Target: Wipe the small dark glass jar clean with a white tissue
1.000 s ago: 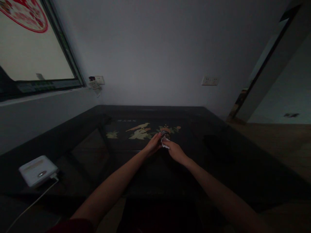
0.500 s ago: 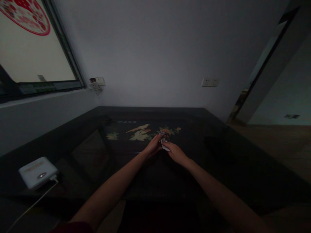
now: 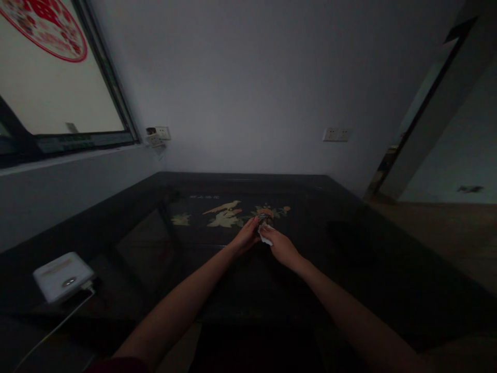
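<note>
Over the dark table (image 3: 240, 290), both hands meet around a small round object with a shiny, see-through-looking rim (image 3: 267, 218); its exact kind is too dim to make out. My left hand (image 3: 245, 236) grips its left side with closed fingers. A crumpled white tissue (image 3: 265, 240) is pinched in my right hand (image 3: 283, 247), pressed against the near side of the round object. Part of the object is hidden behind the fingers and tissue. Just beyond the hands, the tabletop carries a bird-and-flower picture (image 3: 225, 215).
A white box-shaped device (image 3: 64, 274) with a plugged-in cable (image 3: 54, 329) rests at the table's left. Wall sockets (image 3: 336, 134) are set in the wall behind. At upper left is a window (image 3: 66, 103); a doorway (image 3: 423, 103) stands at right.
The tissue has shifted slightly at the rim, with more of its white edge bunched under my right fingers. The whole view has moved a little.
</note>
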A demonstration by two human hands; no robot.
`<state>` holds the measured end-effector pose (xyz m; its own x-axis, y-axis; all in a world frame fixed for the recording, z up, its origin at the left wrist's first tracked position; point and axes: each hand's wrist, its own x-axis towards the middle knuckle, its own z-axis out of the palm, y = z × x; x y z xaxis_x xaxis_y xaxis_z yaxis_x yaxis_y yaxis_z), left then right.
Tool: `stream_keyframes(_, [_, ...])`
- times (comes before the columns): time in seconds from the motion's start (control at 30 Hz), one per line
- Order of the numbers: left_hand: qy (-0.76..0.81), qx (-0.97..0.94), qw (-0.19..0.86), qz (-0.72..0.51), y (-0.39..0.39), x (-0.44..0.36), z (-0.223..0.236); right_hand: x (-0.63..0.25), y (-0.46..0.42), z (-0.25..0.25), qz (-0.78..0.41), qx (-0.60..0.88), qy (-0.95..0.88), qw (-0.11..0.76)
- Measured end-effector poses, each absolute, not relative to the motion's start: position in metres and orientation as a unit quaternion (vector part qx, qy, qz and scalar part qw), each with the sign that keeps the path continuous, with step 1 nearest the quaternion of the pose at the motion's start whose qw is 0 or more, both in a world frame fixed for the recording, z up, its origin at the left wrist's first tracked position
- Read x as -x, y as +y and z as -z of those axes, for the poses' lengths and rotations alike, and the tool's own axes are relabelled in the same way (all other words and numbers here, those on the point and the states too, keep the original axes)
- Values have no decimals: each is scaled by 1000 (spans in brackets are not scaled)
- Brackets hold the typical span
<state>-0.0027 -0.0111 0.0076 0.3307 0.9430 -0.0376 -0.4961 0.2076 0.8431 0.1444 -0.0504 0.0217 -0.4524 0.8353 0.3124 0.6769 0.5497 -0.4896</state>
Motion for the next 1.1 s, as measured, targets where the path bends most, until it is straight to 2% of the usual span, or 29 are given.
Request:
stream_keyframes(0.2, [303, -379, 718, -500, -10, 5, -7, -144, -42, -18, -461, 381, -725, 342])
stream_keyframes(0.3, [299, -379, 719, -500, -11, 5, -7, -143, -43, -19, -514, 364, -687, 361])
stream_keyframes(0.4, [298, -376, 720, -501, -10, 4, -7, -144, -44, -23, -452, 372, -733, 345])
stream_keyframes(0.6, [288, -372, 727, -501, -10, 2, -7, -152, -48, -31, -209, 413, -843, 274])
stream_keyframes(0.7, [284, -366, 734, -496, -9, 3, -7, -154, -51, -33, -124, 447, -854, 236])
stream_keyframes(0.77, [282, -360, 741, -491, -8, 4, -7, -154, -52, -34, -107, 450, -855, 235])
stream_keyframes(0.93, [282, -342, 757, -481, -9, 5, -10, -152, -58, -42, -86, 453, -838, 293])
stream_keyframes(1.1, [283, -326, 761, -485, -9, 5, -9, -151, -65, -49, -52, 453, -840, 293])
